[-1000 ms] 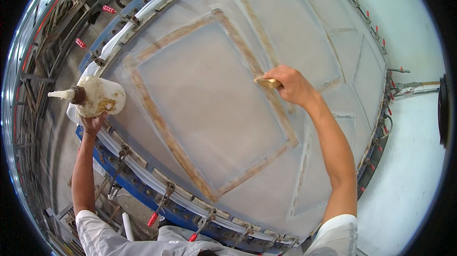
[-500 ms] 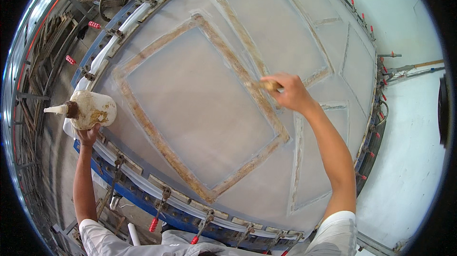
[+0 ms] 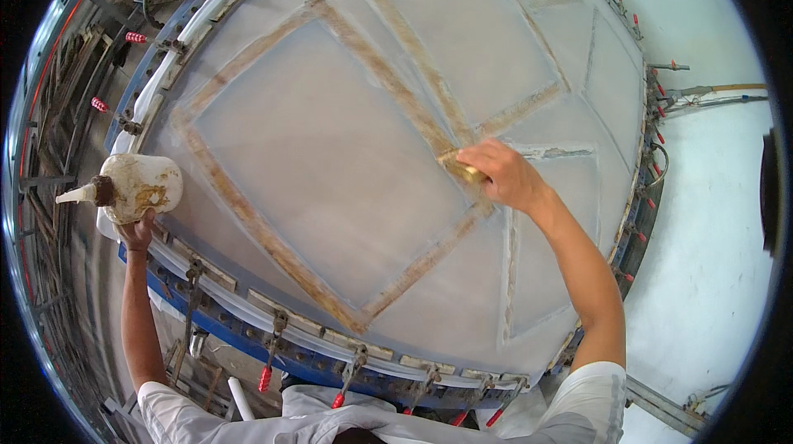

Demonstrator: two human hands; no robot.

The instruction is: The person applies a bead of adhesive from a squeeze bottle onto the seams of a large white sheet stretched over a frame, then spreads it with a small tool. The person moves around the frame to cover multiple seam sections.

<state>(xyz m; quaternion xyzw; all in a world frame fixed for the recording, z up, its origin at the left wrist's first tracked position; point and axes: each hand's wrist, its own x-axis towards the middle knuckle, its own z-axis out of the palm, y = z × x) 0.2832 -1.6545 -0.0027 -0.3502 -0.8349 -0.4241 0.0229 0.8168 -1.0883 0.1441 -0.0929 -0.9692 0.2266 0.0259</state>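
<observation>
My left hand (image 3: 136, 231) is closed on the lower part of a dirty white squeeze bottle (image 3: 157, 181). The bottle lies on its side, its pale nozzle pointing left past the edge of the sheet. My right hand (image 3: 505, 173) grips a short brush (image 3: 459, 166), its tip down on a brown-smeared strip. Under it spreads a large pale translucent stretched sheet (image 3: 330, 155). Several rectangular frames show through the sheet. The nearest frame (image 3: 264, 233) has brown, wet-looking sides; the frames at right look paler.
Toggle clamps with red grips (image 3: 264, 378) line the blue metal stretcher (image 3: 248, 353) along the near and left edges. More clamps stand along the right edge. Scrap strips (image 3: 74, 72) are piled at far left. A pale wall (image 3: 702, 237) rises at right.
The brush in my right hand has moved a little down the frame strip, toward me. The view has shifted slightly; my left hand still holds the bottle beside the left edge.
</observation>
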